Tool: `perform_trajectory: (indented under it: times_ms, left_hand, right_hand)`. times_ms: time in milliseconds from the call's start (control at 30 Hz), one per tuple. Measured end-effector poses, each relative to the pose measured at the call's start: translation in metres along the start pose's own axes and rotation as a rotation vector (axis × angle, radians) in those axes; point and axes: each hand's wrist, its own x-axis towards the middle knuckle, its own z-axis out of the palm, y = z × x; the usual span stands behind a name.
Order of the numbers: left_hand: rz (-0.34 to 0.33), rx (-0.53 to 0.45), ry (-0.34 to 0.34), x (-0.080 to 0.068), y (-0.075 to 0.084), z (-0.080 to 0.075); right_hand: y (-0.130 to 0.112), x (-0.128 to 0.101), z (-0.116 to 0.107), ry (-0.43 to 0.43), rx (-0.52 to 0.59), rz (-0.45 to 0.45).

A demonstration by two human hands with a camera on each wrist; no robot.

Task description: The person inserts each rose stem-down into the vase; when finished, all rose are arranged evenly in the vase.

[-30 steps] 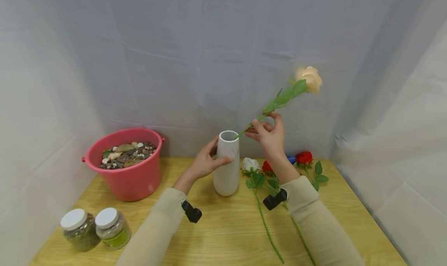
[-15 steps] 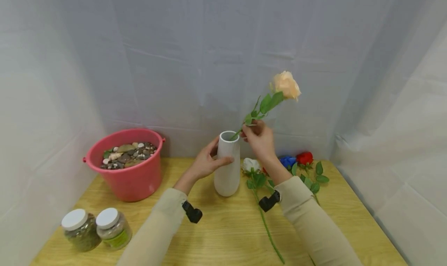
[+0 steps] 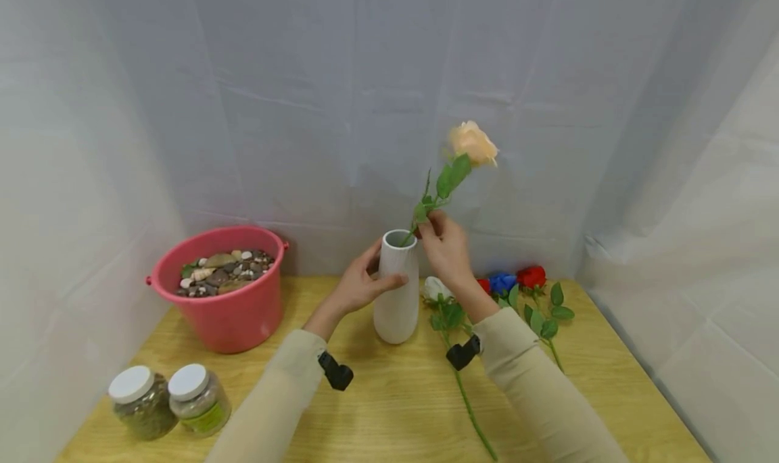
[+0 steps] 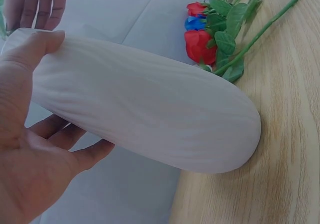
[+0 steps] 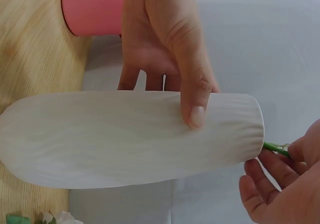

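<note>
Head view: your left hand point(image 3: 359, 282) clasps the white vase point(image 3: 397, 307), likely steadying it upright on the wood-grain table point(image 3: 377, 395); your right hand point(image 3: 447, 250) pinches the peach rose point(image 3: 473, 145), its stem point(image 3: 408, 236) in the mouth. Left wrist view: your thumb point(image 4: 42, 44) and fingers point(image 4: 92, 155) straddle the vase. Right wrist view: right grip just beyond the rim point(image 5: 261, 118), presumably for aim; pale sheeting point(image 5: 255, 49) behind.

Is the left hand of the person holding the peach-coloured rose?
No, the left hand grips the white vase, while the right hand holds the peach-coloured rose by its stem.
</note>
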Motion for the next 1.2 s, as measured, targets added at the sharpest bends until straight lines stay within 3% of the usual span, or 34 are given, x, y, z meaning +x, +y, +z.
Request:
perform_trajectory:
  times_ms: [200, 600, 933, 1200]
  left_hand:
    - [0.006, -0.008, 0.004, 0.0, 0.002, 0.001]
    - [-0.001, -0.003, 0.006, 0.0, 0.001, 0.0]
    - [-0.001, 0.007, 0.003, 0.0, 0.0, 0.0]
    - [0.007, 0.01, 0.001, 0.001, -0.002, 0.0]
  right_hand:
    - [-0.004, 0.001, 0.002, 0.065, 0.087, 0.001]
    - [-0.004, 0.001, 0.006, 0.121, 0.049, -0.065]
    - [-0.005, -0.002, 0.011, 0.107, 0.061, -0.089]
    - [-0.006, -0.005, 0.01, 0.07, 0.008, -0.081]
